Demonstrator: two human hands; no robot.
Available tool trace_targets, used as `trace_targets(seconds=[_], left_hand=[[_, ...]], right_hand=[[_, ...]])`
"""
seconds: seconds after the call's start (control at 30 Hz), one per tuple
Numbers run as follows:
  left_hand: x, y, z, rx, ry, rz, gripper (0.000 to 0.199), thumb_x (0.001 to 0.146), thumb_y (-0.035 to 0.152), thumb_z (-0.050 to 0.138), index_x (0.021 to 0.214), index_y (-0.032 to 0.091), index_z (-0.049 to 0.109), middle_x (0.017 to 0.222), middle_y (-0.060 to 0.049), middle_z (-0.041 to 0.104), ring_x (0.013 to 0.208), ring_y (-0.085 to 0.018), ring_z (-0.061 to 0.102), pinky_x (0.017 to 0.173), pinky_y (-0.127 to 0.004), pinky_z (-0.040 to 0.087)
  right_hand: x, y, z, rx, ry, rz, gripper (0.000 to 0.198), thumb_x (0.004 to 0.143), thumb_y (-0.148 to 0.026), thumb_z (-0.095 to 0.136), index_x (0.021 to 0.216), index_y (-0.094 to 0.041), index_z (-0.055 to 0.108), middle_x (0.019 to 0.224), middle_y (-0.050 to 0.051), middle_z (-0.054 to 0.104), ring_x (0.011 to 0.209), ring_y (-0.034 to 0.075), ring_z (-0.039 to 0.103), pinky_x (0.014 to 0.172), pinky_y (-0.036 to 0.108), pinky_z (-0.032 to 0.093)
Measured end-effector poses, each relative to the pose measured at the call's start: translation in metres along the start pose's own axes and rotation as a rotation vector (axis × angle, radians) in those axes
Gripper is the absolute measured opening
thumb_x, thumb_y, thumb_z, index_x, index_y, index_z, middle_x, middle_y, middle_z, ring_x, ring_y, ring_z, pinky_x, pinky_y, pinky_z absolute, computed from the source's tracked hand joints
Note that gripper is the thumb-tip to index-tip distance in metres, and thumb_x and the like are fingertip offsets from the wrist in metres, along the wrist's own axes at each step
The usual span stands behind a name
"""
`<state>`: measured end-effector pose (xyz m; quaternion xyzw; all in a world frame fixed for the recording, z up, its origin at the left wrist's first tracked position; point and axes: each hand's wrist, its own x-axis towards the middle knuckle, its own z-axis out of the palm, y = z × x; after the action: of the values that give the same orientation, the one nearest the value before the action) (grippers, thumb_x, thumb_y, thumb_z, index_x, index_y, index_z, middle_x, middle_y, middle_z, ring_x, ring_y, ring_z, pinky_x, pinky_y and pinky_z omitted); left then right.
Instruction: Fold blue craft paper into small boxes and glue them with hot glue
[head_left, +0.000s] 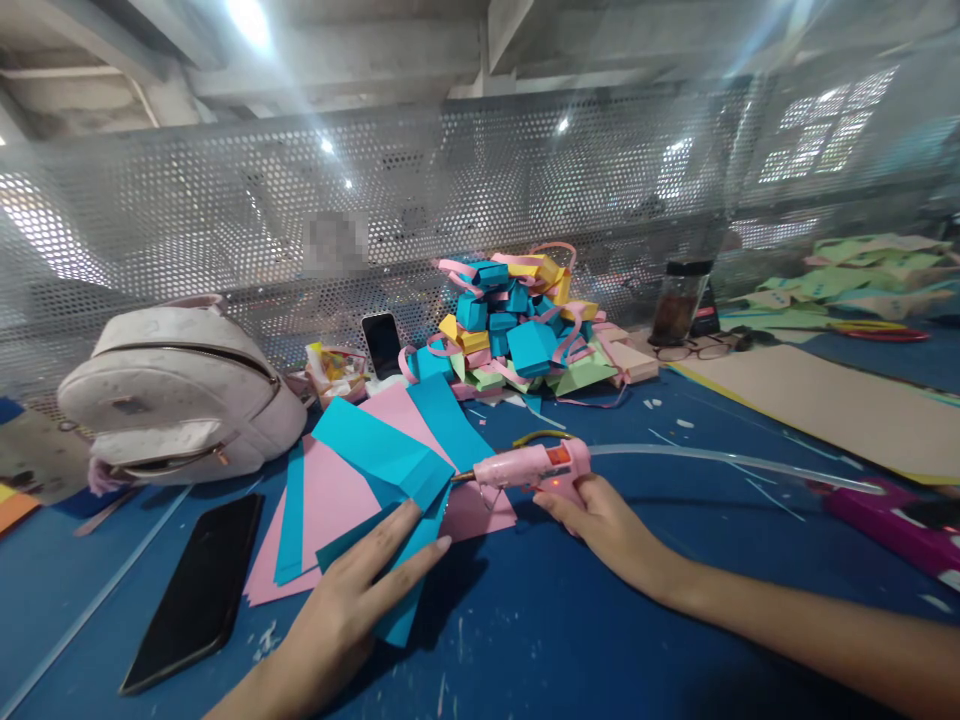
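Pink glue gun (517, 466), orange patch (558, 456) unreadable

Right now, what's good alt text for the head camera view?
A right hand holds a pink glue gun, its tip at folded blue paper held by the left hand. Behind are piled colorful paper shapes and a pale backpack.

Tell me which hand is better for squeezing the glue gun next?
Probably the right hand: it grips the pink glue gun, whose tip points at the folded blue paper. The left hand is busy holding that paper.
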<state>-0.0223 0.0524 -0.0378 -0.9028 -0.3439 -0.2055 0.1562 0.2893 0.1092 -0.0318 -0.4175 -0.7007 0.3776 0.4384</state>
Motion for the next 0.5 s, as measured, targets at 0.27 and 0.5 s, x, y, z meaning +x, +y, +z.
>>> trace_targets(seconds=[0.27, 0.5], left_hand=[[0.003, 0.001, -0.003, -0.01, 0.006, 0.018, 0.064, 0.094, -0.001, 0.027, 0.148, 0.029, 0.04, 0.16, -0.004, 0.032, 0.136, -0.023, 0.049, 0.101, -0.033, 0.054], [0.005, 0.003, -0.007, 0.005, 0.007, 0.03, 0.062, 0.095, -0.002, 0.027, 0.147, 0.028, 0.042, 0.151, -0.009, 0.046, 0.133, -0.022, 0.052, 0.098, -0.032, 0.055]], right_hand=[[0.001, 0.007, -0.003, 0.066, -0.087, -0.077, 0.03, 0.092, -0.043, 0.061, 0.112, -0.024, 0.071, 0.101, 0.007, 0.074, 0.099, 0.027, 0.068, 0.094, 0.041, 0.053], [0.002, 0.013, -0.006, 0.017, -0.063, -0.045, 0.029, 0.09, -0.044, 0.062, 0.102, -0.02, 0.071, 0.087, 0.007, 0.076, 0.085, 0.026, 0.071, 0.079, 0.038, 0.058]])
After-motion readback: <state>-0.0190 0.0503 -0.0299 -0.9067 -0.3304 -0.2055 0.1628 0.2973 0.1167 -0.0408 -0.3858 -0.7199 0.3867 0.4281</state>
